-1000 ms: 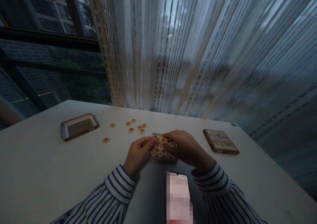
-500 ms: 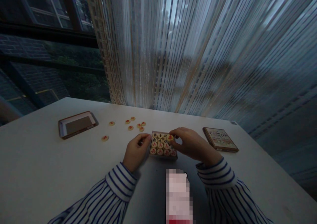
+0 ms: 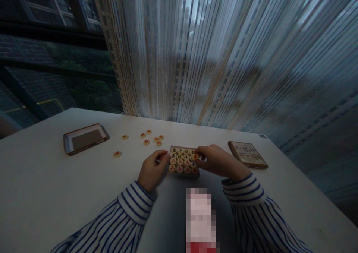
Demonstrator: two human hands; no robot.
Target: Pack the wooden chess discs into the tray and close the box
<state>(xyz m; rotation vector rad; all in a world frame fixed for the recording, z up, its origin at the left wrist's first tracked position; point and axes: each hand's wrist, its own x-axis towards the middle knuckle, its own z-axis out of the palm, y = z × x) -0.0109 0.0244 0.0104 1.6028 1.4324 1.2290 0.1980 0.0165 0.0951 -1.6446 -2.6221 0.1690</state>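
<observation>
A small open box (image 3: 184, 175) with rows of round Chinese chess pieces, some with black characters and some with red, lies on the table in front of me. My left hand (image 3: 152, 171) is closed, its thumb and fingertips at the box's left back edge. Over the box's right side, my right hand (image 3: 216, 161) pinches a red-lettered Chinese chess piece (image 3: 195, 157) between thumb and fingers. That piece sits at the right end of the second row from the back; whether it rests on the pieces below I cannot tell.
Several loose red-lettered pieces (image 3: 146, 142) lie on the white table (image 3: 92, 186) beyond my left hand. An open shallow tray or lid (image 3: 86, 138) stands at the far left. A flat printed box (image 3: 248, 154) lies on the right. A sheer striped curtain (image 3: 173, 59) hangs behind the table.
My right hand has shifted the red piece slightly right and toward me, uncovering more of the back row. My left hand keeps its place at the box edge. The whole view has shifted slightly.
</observation>
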